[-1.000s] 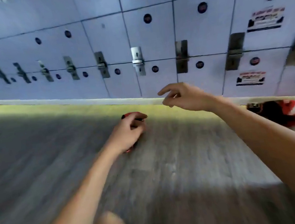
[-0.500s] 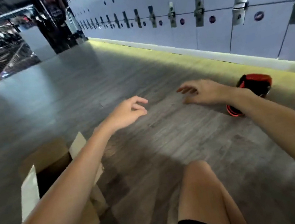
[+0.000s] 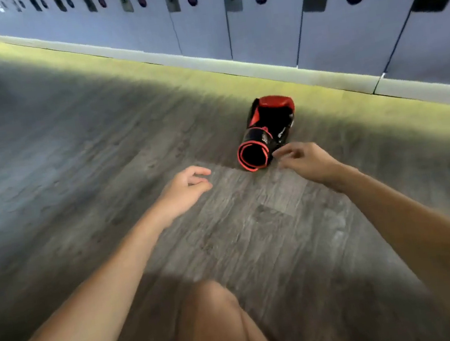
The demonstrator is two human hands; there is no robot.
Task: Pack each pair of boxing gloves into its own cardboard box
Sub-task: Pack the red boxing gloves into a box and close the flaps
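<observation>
Head view: a boxing glove (image 3: 268,128) is laid on the floor (image 3: 71,132), padded end pointed at the lockers (image 3: 257,30), cuff opening nearest. The right hand (image 3: 307,160) is held loosely curled and empty just beside the cuff, the left hand (image 3: 183,186) likewise, apart.

One red-and-black padded boxing glove (image 3: 267,132) lies on the grey wood-plank floor (image 3: 75,160). Its cuff end is nearest the person and its padded end points toward the row of pale metal lockers (image 3: 200,28), which runs along the far side behind it. The right hand (image 3: 306,161) is just beside the cuff, on its right; contact cannot be confirmed. The left hand (image 3: 183,189) is left of the cuff, apart from it. A bare knee (image 3: 213,313) is in the foreground, between both forearms.
</observation>
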